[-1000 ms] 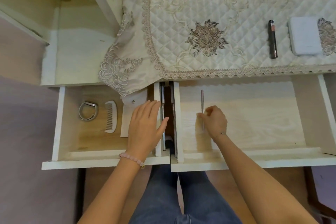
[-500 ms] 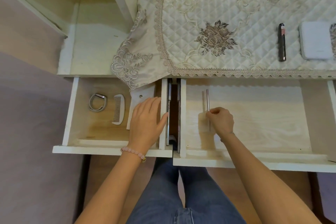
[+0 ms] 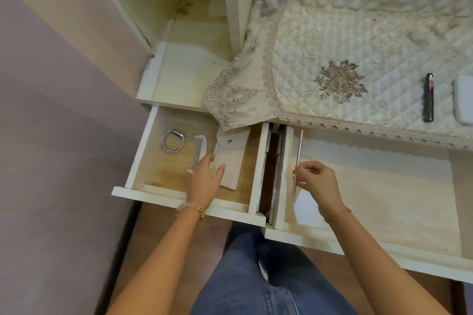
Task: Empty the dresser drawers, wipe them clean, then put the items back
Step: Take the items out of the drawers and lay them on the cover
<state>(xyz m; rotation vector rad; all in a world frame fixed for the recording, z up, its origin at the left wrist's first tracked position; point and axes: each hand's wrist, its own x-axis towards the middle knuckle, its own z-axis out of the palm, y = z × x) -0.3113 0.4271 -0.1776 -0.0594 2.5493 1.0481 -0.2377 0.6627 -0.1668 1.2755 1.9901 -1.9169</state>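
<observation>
Two dresser drawers stand pulled out. The left drawer (image 3: 139, 153) holds a grey wristband (image 3: 173, 140), a white comb (image 3: 198, 152) and a white snap pouch (image 3: 231, 158). My left hand (image 3: 206, 181) lies flat in it, fingers spread over the pouch's lower left corner and the comb's near end. In the right drawer (image 3: 384, 212), my right hand (image 3: 317, 181) pinches a thin silver pen (image 3: 298, 156) near its lower end. The pen lies along the drawer's left side.
A quilted lace-edged cloth (image 3: 345, 46) covers the dresser top and hangs over the left drawer's back corner. On it lie a dark lipstick tube (image 3: 428, 100) and a white box (image 3: 464, 100). An open white shelf (image 3: 179, 79) stands behind the left drawer. My legs are below the drawers.
The view has swung left and tilted. My left hand slid left off the pouch's middle toward the comb. My right hand still holds the pen, now raised slightly.
</observation>
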